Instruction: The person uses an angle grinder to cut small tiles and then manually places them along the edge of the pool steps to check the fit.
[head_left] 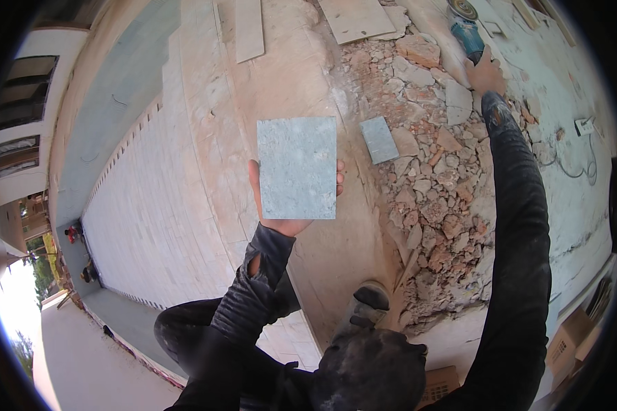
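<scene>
A grey-blue stone tile (297,168) rests on the palm of my left hand (286,225), whose thumb and fingertips wrap its two long edges. Far to the right, my outstretched right hand (485,72) grips a teal angle grinder (467,38) by its body. The grinder's round disc points away from me; whether it spins I cannot tell. A smaller grey tile piece (379,140) lies on the ledge beside the rubble, between my two hands.
Broken brick and concrete rubble (442,185) fills a strip right of centre. Beige slabs (355,19) lie at the far side. A cable (583,164) trails on the right-hand floor. Cardboard boxes (570,337) stand at lower right. Pale paving (164,205) stretches left, with distant people near its end.
</scene>
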Motion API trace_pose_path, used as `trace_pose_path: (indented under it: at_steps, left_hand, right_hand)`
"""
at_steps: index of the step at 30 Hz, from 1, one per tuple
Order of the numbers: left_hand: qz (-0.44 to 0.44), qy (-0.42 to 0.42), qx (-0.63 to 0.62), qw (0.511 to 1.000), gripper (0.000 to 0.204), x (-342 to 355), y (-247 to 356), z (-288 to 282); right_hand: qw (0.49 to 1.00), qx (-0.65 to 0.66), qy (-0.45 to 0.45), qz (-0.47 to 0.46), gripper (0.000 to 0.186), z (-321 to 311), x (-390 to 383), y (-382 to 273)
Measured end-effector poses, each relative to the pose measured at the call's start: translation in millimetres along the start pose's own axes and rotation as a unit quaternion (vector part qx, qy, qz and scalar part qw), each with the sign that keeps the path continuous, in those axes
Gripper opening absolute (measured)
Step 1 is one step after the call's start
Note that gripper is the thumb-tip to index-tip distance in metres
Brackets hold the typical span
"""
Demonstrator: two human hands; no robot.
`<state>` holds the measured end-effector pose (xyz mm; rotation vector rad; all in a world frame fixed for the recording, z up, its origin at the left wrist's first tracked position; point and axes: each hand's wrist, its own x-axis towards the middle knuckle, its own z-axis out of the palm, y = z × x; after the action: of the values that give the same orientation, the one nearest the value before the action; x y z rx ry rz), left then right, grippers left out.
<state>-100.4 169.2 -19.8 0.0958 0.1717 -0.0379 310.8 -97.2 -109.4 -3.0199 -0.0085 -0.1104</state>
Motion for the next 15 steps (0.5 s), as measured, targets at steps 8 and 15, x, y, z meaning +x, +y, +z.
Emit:
trace_pose_path:
  at_steps: [8, 15]
  left_hand:
    - [0.028, 0.066, 0.092, 0.993, 0.093, -6.5, -3.0, 19.1]
    - [0.072, 0.229, 0.231, 0.943, 0.049, -20.3, -5.8, -0.1]
  right_hand:
    - [0.956, 0.075, 0.262, -0.112, 0.068, -33.8, -76.0, -27.0]
    - [0.949, 0.177, -0.14, -0.219, 0.062, 2.2, -235.1, -87.4]
